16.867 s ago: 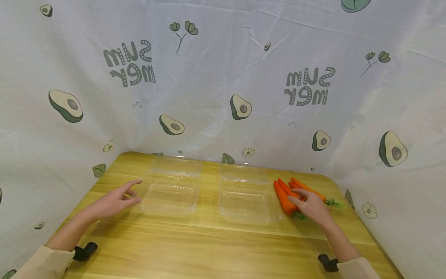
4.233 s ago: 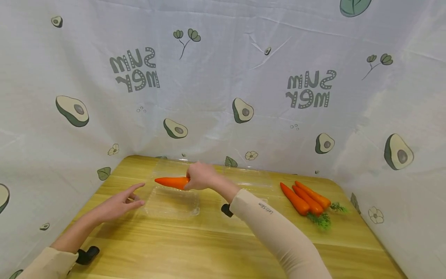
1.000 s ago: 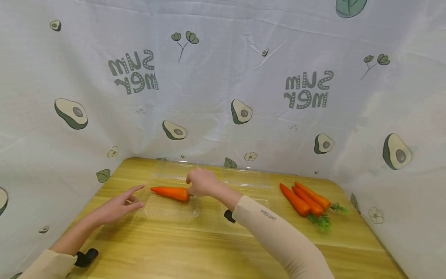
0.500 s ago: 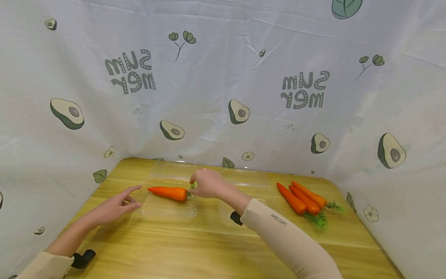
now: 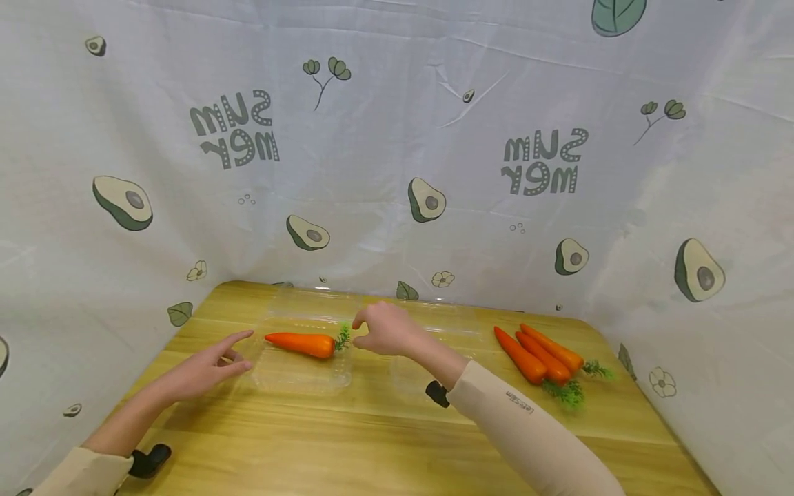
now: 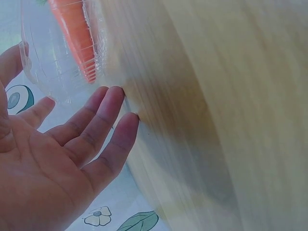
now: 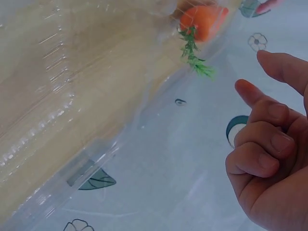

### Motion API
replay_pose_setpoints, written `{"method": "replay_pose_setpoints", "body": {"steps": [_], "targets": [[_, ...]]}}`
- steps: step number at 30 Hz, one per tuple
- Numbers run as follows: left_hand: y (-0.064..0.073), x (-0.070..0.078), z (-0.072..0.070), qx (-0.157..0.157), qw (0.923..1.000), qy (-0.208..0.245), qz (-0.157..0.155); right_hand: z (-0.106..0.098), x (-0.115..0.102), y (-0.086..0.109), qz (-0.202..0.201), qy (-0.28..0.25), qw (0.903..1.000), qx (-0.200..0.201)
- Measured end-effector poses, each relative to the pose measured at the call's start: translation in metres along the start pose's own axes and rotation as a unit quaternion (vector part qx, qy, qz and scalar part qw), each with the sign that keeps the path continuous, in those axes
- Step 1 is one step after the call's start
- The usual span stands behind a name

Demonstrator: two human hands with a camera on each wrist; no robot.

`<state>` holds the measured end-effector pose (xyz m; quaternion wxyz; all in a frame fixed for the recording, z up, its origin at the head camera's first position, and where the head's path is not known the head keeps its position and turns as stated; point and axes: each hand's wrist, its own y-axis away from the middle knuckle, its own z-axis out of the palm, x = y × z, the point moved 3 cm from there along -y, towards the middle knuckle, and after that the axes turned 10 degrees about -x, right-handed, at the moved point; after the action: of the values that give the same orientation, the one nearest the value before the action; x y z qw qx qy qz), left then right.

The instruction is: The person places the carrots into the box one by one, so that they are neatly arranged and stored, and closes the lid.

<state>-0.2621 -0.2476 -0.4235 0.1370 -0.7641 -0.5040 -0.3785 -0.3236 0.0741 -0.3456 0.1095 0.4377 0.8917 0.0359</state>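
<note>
Near the left edge of the bench [image 5: 310,441], the left hand [image 5: 207,370] hangs beside the left box [image 5: 300,377], its fingers spread and holding nothing; whether they touch the plastic, one cannot tell. In that clear box lies a carrot [image 5: 302,344], tip toward the bench's left edge, greens at the box's right rim. Just right of the greens is the right hand [image 5: 387,331], thumb and index finger apart, the others curled, gripping nothing. Behind it sits the right box [image 5: 445,315]. Toward the bench's right edge lie three carrots [image 5: 543,356] side by side, greens forward.
</note>
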Motion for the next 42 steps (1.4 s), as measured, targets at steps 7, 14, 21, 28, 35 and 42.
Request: {"method": "replay_pose_setpoints", "body": {"steps": [7,14,21,28,35,42], "targets": [[0.001,0.003,0.000,0.000,1.0000,-0.002,-0.001,-0.001,0.015,0.015,0.007,-0.039,0.9992,0.001],[0.001,0.003,0.001,-0.002,1.0000,0.005,-0.004,-0.001,0.030,0.027,0.003,-0.057,0.9983,0.011],[0.000,0.000,0.002,-0.002,1.0000,0.006,-0.006,-0.002,0.042,0.042,0.007,-0.084,0.9963,0.016],[-0.001,0.000,0.002,-0.003,1.0000,0.003,-0.004,-0.003,0.053,0.055,0.010,-0.109,0.9935,0.031],[0.000,0.001,0.002,-0.002,1.0000,0.003,-0.005,-0.001,0.068,0.063,0.032,-0.115,0.9922,0.037],[0.000,0.002,0.002,-0.004,1.0000,0.007,-0.005,-0.001,0.080,0.073,0.038,-0.118,0.9912,0.046]]}}
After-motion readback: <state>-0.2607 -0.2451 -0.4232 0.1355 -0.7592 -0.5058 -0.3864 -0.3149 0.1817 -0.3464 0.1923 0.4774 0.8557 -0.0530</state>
